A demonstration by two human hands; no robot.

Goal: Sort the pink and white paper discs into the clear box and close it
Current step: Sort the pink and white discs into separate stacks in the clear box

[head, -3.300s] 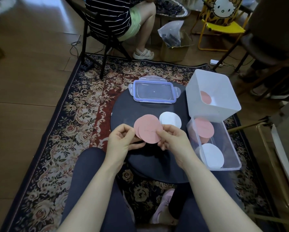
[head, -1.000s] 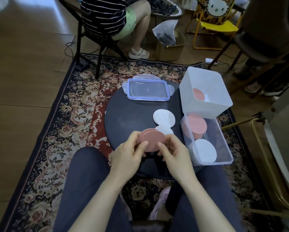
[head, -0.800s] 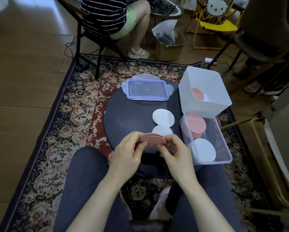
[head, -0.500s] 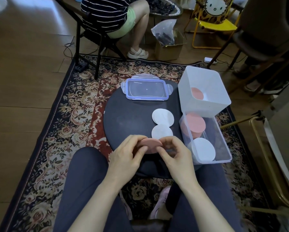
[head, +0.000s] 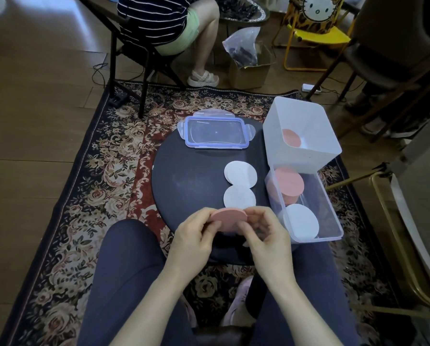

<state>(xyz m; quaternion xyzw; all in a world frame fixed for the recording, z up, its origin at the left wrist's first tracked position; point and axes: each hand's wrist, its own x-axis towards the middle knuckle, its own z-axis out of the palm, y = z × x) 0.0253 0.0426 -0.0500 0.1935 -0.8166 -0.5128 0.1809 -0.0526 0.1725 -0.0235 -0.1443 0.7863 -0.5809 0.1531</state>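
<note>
Both hands, left (head: 193,237) and right (head: 266,233), pinch a pink stack (head: 228,215) at the table's near edge; best squared, then laid flat on the box's (head: 329,211) pink pile

Bare forearms with no sleeves, dark navy trousers (head: 124,270) on both legs, and pink shoes (head: 238,300).

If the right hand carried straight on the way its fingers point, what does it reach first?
The right hand points up-left into the pink discs it pinches with the left hand; past those, probably the near white disc, though depth is unclear.
</note>
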